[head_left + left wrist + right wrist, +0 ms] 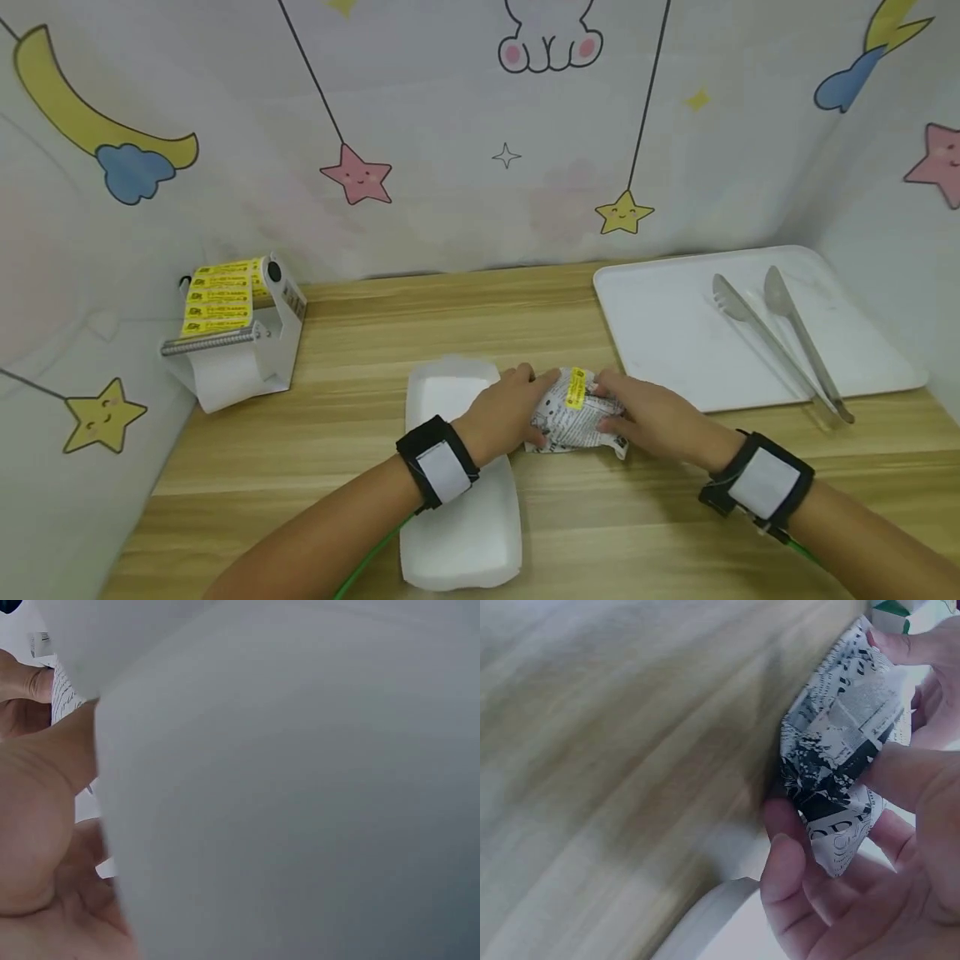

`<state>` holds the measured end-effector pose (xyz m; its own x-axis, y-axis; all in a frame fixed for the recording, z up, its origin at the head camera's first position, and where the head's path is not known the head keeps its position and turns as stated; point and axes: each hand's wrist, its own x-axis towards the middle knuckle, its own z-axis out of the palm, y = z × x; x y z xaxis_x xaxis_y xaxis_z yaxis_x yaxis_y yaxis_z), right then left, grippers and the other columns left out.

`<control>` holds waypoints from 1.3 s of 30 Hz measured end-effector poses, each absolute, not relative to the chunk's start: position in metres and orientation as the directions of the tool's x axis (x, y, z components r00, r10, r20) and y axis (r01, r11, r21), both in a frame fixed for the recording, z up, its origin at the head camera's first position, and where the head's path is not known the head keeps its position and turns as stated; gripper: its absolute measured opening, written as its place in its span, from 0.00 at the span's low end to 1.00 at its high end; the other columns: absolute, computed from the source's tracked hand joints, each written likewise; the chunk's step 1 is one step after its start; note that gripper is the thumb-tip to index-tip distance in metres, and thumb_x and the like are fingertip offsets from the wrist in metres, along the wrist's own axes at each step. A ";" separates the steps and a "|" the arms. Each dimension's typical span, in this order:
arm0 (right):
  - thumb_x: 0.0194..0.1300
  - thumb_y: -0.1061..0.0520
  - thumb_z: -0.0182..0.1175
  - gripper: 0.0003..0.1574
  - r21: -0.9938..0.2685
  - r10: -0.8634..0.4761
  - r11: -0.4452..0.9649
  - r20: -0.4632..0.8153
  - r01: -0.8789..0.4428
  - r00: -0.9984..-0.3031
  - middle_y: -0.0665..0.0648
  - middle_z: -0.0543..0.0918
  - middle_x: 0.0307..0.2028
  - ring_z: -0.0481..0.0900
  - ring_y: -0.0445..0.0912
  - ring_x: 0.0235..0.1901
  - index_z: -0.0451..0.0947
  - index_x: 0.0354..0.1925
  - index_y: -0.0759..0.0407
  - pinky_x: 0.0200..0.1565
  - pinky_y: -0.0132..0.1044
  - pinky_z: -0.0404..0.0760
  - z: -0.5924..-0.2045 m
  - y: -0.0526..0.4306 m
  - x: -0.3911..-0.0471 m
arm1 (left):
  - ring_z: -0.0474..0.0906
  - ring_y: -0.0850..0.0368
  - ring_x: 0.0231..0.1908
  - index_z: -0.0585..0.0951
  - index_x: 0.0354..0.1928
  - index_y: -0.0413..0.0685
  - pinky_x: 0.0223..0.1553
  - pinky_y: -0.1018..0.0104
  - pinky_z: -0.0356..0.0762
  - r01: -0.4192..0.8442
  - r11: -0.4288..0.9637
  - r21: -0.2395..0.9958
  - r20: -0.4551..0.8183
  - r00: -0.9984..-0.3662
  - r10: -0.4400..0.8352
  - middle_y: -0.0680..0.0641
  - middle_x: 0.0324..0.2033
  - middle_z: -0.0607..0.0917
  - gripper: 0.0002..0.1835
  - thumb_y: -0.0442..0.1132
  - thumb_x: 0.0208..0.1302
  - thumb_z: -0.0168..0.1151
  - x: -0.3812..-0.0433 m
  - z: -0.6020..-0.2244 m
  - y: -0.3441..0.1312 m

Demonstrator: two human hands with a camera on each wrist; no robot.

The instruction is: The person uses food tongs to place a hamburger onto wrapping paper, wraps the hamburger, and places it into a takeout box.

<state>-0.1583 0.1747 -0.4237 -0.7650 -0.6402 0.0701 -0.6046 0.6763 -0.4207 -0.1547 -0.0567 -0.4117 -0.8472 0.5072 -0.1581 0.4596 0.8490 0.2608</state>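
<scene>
A bundle wrapped in newsprint paper (573, 414) lies on the wooden table, with a yellow sticker (577, 387) on top. My left hand (504, 414) holds its left side and my right hand (651, 416) grips its right side. In the right wrist view the right hand's fingers (795, 877) curl round the printed paper bundle (838, 761), thumb on top. The left wrist view is mostly filled by a white foam tray (300, 787), with the left hand (37, 825) at the edge.
A white foam tray (450, 533) lies under my left forearm. A label dispenser (236, 333) with yellow labels stands at the left. A white tray (675, 333) at the right back holds metal tongs (787, 342). Patterned walls close in the table.
</scene>
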 end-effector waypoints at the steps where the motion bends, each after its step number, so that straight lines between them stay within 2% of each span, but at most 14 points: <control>1: 0.58 0.51 0.66 0.21 -0.393 -0.634 0.684 0.096 -0.614 -0.768 0.55 0.79 0.49 0.77 0.47 0.46 0.71 0.46 0.55 0.43 0.41 0.79 -0.424 0.175 -0.158 | 0.73 0.54 0.48 0.62 0.72 0.45 0.42 0.66 0.77 0.455 0.852 0.258 -0.159 -0.850 0.502 0.42 0.54 0.75 0.52 0.51 0.44 0.73 -0.155 -0.412 -0.056; 3: 0.54 0.49 0.68 0.19 -0.334 -0.621 0.704 0.139 -0.627 -0.772 0.53 0.77 0.46 0.73 0.45 0.43 0.75 0.42 0.53 0.40 0.39 0.77 -0.424 0.175 -0.158 | 0.76 0.53 0.49 0.62 0.70 0.40 0.44 0.64 0.78 0.435 0.860 0.266 -0.157 -0.861 0.484 0.41 0.55 0.77 0.52 0.51 0.43 0.74 -0.155 -0.411 -0.056; 5: 0.51 0.48 0.70 0.19 -0.278 -0.621 0.713 0.175 -0.644 -0.764 0.52 0.76 0.44 0.71 0.45 0.41 0.78 0.40 0.53 0.39 0.39 0.75 -0.423 0.174 -0.158 | 0.78 0.54 0.46 0.66 0.64 0.38 0.42 0.64 0.79 0.410 0.867 0.284 -0.151 -0.873 0.463 0.41 0.52 0.79 0.49 0.51 0.41 0.75 -0.156 -0.412 -0.056; 7: 0.51 0.48 0.70 0.20 -0.249 -0.628 0.718 0.175 -0.651 -0.759 0.51 0.77 0.42 0.72 0.46 0.42 0.80 0.41 0.53 0.39 0.40 0.75 -0.422 0.173 -0.158 | 0.79 0.55 0.43 0.67 0.59 0.39 0.38 0.65 0.80 0.394 0.869 0.299 -0.146 -0.881 0.450 0.42 0.48 0.80 0.45 0.51 0.39 0.75 -0.156 -0.412 -0.057; 10: 0.54 0.48 0.67 0.22 -0.278 -0.645 0.708 0.119 -0.649 -0.755 0.51 0.80 0.42 0.75 0.45 0.43 0.82 0.47 0.56 0.42 0.41 0.77 -0.421 0.174 -0.158 | 0.78 0.57 0.37 0.69 0.52 0.42 0.32 0.65 0.78 0.406 0.860 0.310 -0.127 -0.879 0.460 0.45 0.42 0.81 0.38 0.51 0.40 0.75 -0.155 -0.412 -0.059; 14: 0.59 0.50 0.64 0.28 -0.334 -0.691 0.667 0.058 -0.666 -0.721 0.54 0.80 0.47 0.77 0.45 0.46 0.79 0.56 0.62 0.46 0.42 0.79 -0.421 0.181 -0.156 | 0.76 0.54 0.41 0.72 0.48 0.45 0.38 0.64 0.77 0.443 0.855 0.271 -0.085 -0.873 0.480 0.46 0.45 0.83 0.35 0.53 0.39 0.75 -0.155 -0.411 -0.061; 16: 0.59 0.50 0.64 0.32 -0.341 -0.707 0.653 0.045 -0.676 -0.706 0.58 0.77 0.53 0.76 0.48 0.50 0.76 0.59 0.61 0.48 0.43 0.78 -0.421 0.185 -0.155 | 0.76 0.54 0.42 0.72 0.48 0.46 0.40 0.63 0.77 0.443 0.855 0.270 -0.081 -0.874 0.479 0.46 0.46 0.84 0.34 0.53 0.39 0.75 -0.154 -0.410 -0.062; 20: 0.57 0.47 0.66 0.36 -0.387 -0.698 0.654 0.021 -0.650 -0.716 0.67 0.65 0.66 0.70 0.57 0.60 0.74 0.62 0.58 0.55 0.49 0.74 -0.419 0.188 -0.156 | 0.78 0.56 0.42 0.70 0.49 0.45 0.39 0.64 0.78 0.431 0.841 0.328 -0.105 -0.868 0.486 0.46 0.46 0.83 0.33 0.49 0.41 0.75 -0.153 -0.410 -0.062; 22: 0.55 0.48 0.66 0.35 -0.420 -0.689 0.650 0.024 -0.633 -0.724 0.68 0.63 0.68 0.67 0.60 0.63 0.75 0.60 0.59 0.58 0.53 0.71 -0.419 0.187 -0.157 | 0.79 0.57 0.41 0.69 0.50 0.44 0.39 0.65 0.79 0.427 0.830 0.360 -0.113 -0.863 0.493 0.45 0.45 0.82 0.34 0.48 0.43 0.74 -0.152 -0.410 -0.062; 27: 0.53 0.56 0.68 0.29 -0.496 -0.659 0.634 0.055 -0.593 -0.750 0.66 0.76 0.58 0.74 0.57 0.57 0.79 0.54 0.63 0.56 0.51 0.73 -0.426 0.181 -0.160 | 0.76 0.59 0.40 0.67 0.52 0.41 0.39 0.67 0.77 0.402 0.814 0.418 -0.114 -0.866 0.487 0.45 0.44 0.80 0.35 0.44 0.45 0.74 -0.152 -0.412 -0.061; 31: 0.51 0.64 0.69 0.24 -0.523 -0.612 0.652 0.064 -0.549 -0.788 0.62 0.83 0.50 0.80 0.50 0.46 0.80 0.49 0.63 0.46 0.42 0.80 -0.433 0.176 -0.159 | 0.76 0.57 0.45 0.66 0.56 0.38 0.45 0.67 0.76 0.387 0.793 0.470 -0.100 -0.870 0.483 0.43 0.47 0.79 0.36 0.39 0.46 0.74 -0.151 -0.414 -0.060; 34: 0.49 0.69 0.67 0.20 -0.535 -0.573 0.667 0.078 -0.519 -0.816 0.57 0.84 0.44 0.80 0.44 0.40 0.80 0.43 0.60 0.39 0.37 0.81 -0.435 0.173 -0.159 | 0.76 0.55 0.49 0.66 0.58 0.37 0.50 0.66 0.75 0.360 0.781 0.510 -0.101 -0.877 0.470 0.42 0.50 0.78 0.37 0.37 0.47 0.73 -0.150 -0.415 -0.059; 39: 0.49 0.71 0.63 0.18 -0.532 -0.532 0.682 0.110 -0.502 -0.839 0.53 0.85 0.39 0.77 0.40 0.33 0.80 0.38 0.56 0.33 0.35 0.78 -0.427 0.170 -0.160 | 0.75 0.54 0.52 0.66 0.60 0.37 0.52 0.64 0.74 0.303 0.763 0.571 -0.091 -0.900 0.426 0.41 0.53 0.77 0.37 0.35 0.48 0.73 -0.148 -0.410 -0.060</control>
<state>-0.1604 0.1695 -0.4274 -0.8394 -0.5324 0.1096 -0.5021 0.6821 -0.5316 -0.1481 -0.0600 -0.4097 -0.9002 0.4258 -0.0913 0.3029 0.7628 0.5713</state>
